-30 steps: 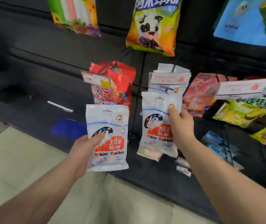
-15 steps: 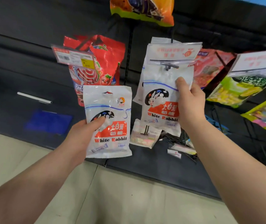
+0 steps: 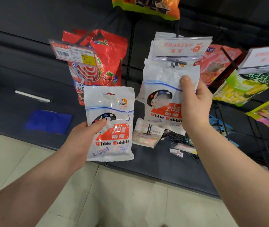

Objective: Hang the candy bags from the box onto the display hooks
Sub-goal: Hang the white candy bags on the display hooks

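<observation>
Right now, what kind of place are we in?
Probably a shop's candy aisle: a barcoded price tag hangs before the red lollipop bag, a yellow-green bag hangs on the dark rack, and the left hand and right hand hold White Rabbit bags.

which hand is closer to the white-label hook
Right. The right hand holds a White Rabbit bag just below the hook; the left hand holds another bag lower and leftward.

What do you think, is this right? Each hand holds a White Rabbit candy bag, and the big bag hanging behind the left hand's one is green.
Not quite. The head view shows that the big bag hanging behind is red, not green. The rest is right: the left hand holds one White Rabbit bag and the right hand holds a second White Rabbit bag.
</observation>
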Available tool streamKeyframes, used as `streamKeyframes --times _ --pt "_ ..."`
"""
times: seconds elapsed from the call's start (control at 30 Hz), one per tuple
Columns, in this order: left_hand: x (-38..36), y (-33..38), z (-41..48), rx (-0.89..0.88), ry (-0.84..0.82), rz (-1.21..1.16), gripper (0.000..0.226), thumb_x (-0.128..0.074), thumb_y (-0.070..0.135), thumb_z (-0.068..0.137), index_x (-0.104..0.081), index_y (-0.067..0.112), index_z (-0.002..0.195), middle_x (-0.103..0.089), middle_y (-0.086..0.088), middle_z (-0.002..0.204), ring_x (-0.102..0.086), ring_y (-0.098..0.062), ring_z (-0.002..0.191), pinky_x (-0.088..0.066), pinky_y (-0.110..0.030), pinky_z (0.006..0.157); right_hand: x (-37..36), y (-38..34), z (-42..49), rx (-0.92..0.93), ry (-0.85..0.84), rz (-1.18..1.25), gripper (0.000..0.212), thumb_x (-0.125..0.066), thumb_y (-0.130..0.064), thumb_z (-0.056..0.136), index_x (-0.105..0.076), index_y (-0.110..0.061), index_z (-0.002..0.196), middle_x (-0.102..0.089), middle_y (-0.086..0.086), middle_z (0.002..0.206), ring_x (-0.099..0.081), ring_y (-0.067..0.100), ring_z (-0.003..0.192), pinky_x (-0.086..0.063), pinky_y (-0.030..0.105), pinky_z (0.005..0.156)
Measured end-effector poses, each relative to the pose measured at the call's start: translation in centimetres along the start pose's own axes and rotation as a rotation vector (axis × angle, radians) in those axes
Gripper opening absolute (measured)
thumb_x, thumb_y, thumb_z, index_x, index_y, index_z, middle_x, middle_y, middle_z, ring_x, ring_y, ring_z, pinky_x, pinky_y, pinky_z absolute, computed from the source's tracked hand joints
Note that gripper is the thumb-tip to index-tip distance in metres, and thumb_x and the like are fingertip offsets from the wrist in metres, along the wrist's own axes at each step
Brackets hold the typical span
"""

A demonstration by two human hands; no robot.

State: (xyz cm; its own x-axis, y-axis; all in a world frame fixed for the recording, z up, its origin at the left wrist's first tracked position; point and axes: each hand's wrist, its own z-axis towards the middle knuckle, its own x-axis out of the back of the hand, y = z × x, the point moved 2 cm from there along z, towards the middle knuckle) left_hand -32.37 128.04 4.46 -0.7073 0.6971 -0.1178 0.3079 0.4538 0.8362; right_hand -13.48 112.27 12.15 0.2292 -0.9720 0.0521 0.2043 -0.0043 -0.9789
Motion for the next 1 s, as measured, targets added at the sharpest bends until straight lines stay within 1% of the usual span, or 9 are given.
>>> streamKeyframes --times 0.07,0.1,0.27,0.47,0.6,0.7,0.8,0.9,1.0 --pt "0.1 -0.1 0.0 0.002 -0.007 0.002 0.030 -0.065 0.036 0.086 -0.068 0.018 0.110 -0.076 -0.010 0.098 -0.073 -0.030 0.091 -0.056 -0.048 0.084 0.0 -0.2 -0.2 0.033 -0.001 -0.003 0.024 -0.054 -0.024 0.096 -0.058 -0.025 0.072 -0.063 -0.018 0.059 -0.061 -0.001 0.062 -0.051 0.021 0.058" --pt "0.2 -0.2 0.0 0.003 -0.012 0.000 0.031 -0.065 0.036 0.087 -0.068 0.018 0.111 -0.076 -0.010 0.100 -0.073 -0.030 0.092 -0.056 -0.050 0.085 -0.1 -0.1 -0.2 0.032 0.003 -0.001 0.025 -0.054 -0.023 0.096 -0.058 -0.024 0.071 -0.062 -0.017 0.058 -0.060 -0.002 0.060 -0.049 0.019 0.057" --pt "0.3 -0.5 -0.2 0.007 -0.013 0.002 0.031 -0.065 0.035 0.087 -0.068 0.017 0.112 -0.076 -0.010 0.099 -0.073 -0.030 0.092 -0.056 -0.050 0.085 -0.1 0.4 0.4 -0.033 0.053 -0.001 0.027 -0.054 -0.025 0.095 -0.058 -0.027 0.068 -0.061 -0.015 0.058 -0.061 0.004 0.061 -0.052 0.027 0.061" --pt "0.5 -0.5 -0.1 0.006 -0.014 0.014 0.030 -0.065 0.037 0.087 -0.068 0.019 0.111 -0.076 -0.008 0.098 -0.074 -0.029 0.090 -0.056 -0.050 0.086 -0.6 0.8 1.5 -0.090 0.077 0.032 0.028 -0.056 -0.023 0.093 -0.057 -0.026 0.065 -0.059 -0.015 0.056 -0.058 0.007 0.060 -0.050 0.027 0.063" --pt "0.4 -0.6 0.0 0.002 -0.018 0.011 0.028 -0.064 0.036 0.088 -0.068 0.019 0.110 -0.077 -0.007 0.095 -0.074 -0.027 0.086 -0.058 -0.046 0.079 -1.3 1.3 2.0 -0.118 0.100 0.054 0.035 -0.056 -0.021 0.092 -0.048 -0.023 0.058 -0.050 -0.016 0.043 -0.049 0.002 0.046 -0.043 0.020 0.052" --pt "0.4 -0.6 0.1 -0.003 -0.025 0.007 0.027 -0.064 0.036 0.088 -0.068 0.019 0.108 -0.077 -0.007 0.093 -0.075 -0.025 0.083 -0.058 -0.041 0.072 -1.2 1.8 2.5 -0.117 0.135 0.023 0.038 -0.057 -0.022 0.090 -0.042 -0.021 0.055 -0.044 -0.011 0.048 -0.044 0.010 0.052 -0.040 0.026 0.056" --pt "0.4 -0.7 0.3 -0.013 -0.025 0.004 0.024 -0.064 0.036 0.088 -0.068 0.021 0.106 -0.077 -0.005 0.090 -0.075 -0.023 0.079 -0.057 -0.036 0.065 -1.3 2.0 3.3 -0.116 0.155 -0.050 0.034 -0.056 -0.024 0.089 -0.047 -0.022 0.057 -0.051 -0.006 0.057 -0.052 0.015 0.060 -0.045 0.031 0.060" --pt "0.2 -0.7 0.5 -0.018 -0.041 0.005 0.022 -0.064 0.035 0.088 -0.068 0.021 0.105 -0.077 -0.005 0.089 -0.075 -0.023 0.077 -0.057 -0.036 0.063 -1.6 1.9 4.8 -0.119 0.182 -0.134 0.031 -0.056 -0.030 0.088 -0.051 -0.024 0.059 -0.058 -0.005 0.064 -0.058 0.020 0.071 -0.052 0.039 0.070" --pt "-0.1 -0.7 0.5 -0.026 -0.056 0.012 0.020 -0.064 0.035 0.088 -0.068 0.023 0.103 -0.077 -0.005 0.090 -0.075 -0.023 0.078 -0.058 -0.038 0.067 -1.8 2.1 6.0 -0.196 0.176 -0.198 0.029 -0.057 -0.041 0.089 -0.053 -0.024 0.066 -0.061 -0.004 0.075 -0.064 0.023 0.080 -0.055 0.041 0.080"
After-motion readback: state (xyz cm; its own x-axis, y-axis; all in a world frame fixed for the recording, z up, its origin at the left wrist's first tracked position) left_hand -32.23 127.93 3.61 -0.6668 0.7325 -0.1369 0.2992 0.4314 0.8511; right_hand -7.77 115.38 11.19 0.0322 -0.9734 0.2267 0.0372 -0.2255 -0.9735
